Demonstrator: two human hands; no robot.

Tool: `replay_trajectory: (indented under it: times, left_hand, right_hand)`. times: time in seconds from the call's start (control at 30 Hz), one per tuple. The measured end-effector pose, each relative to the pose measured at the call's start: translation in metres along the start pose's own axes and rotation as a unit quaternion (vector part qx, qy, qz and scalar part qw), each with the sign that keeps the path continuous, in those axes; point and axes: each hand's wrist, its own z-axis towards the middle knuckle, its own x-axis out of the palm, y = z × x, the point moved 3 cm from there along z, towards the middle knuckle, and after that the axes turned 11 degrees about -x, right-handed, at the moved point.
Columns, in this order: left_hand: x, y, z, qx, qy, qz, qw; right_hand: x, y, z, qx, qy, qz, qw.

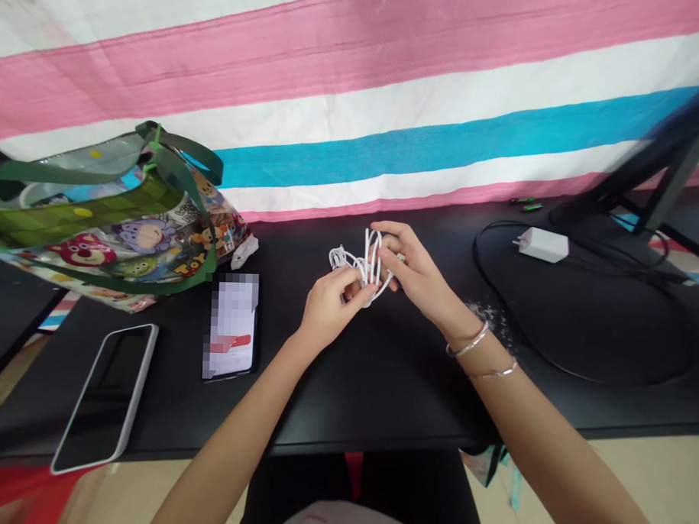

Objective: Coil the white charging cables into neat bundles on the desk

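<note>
Both hands meet over the middle of the black desk [379,385], and from my remote seat I see each one closed on the same white cable [368,264]. The left hand [328,307] has its fingers curled in, pinching the lower part of the bundle between thumb and fingertips. The right hand [418,276] comes in from the other side, fingers folded over the upper loops, thumb pressed against them. The cable is thin, smooth and rubbery-looking, gathered into several loose loops that stand up between the two hands just above the desktop – I cannot tell whether it touches the surface. Both forearms reach forward and angle inward, wrists slightly bent; two slim silver bracelets [468,344] sit on the right wrist. The desk is matte and flat. To the left lie a phone in a white case [107,395], a second phone [232,327] and a glossy cartoon-print tote bag [115,223] – to the right, a boxy white charger [543,244].
</note>
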Motion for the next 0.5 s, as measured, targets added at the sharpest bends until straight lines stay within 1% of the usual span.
replay_trajectory:
  times: [0.07,0.17,0.27,0.33,0.4,0.5]
  left_hand:
    - [-0.001,0.001,0.000,-0.007,-0.005,0.001,1.000]
    - [-0.002,0.001,-0.001,-0.010,-0.021,0.018,1.000]
    - [-0.003,0.000,-0.001,0.006,-0.047,0.038,0.998]
    - [-0.004,-0.001,-0.001,0.027,-0.065,0.056,0.996]
    - [-0.005,-0.002,-0.002,0.050,-0.075,0.076,0.993]
    - [-0.004,-0.003,-0.002,0.070,-0.064,0.091,0.991]
  right_hand:
    - [-0.001,-0.005,0.000,-0.002,-0.003,0.009,1.000]
    - [-0.002,-0.014,0.001,-0.021,-0.036,0.034,0.999]
    - [-0.004,-0.017,0.002,-0.025,-0.053,0.050,0.997]
    - [-0.005,-0.014,0.003,-0.010,-0.059,0.054,0.997]
    - [-0.006,-0.008,0.003,0.018,-0.059,0.052,0.997]
    - [-0.007,-0.003,0.002,0.053,-0.066,0.056,0.995]
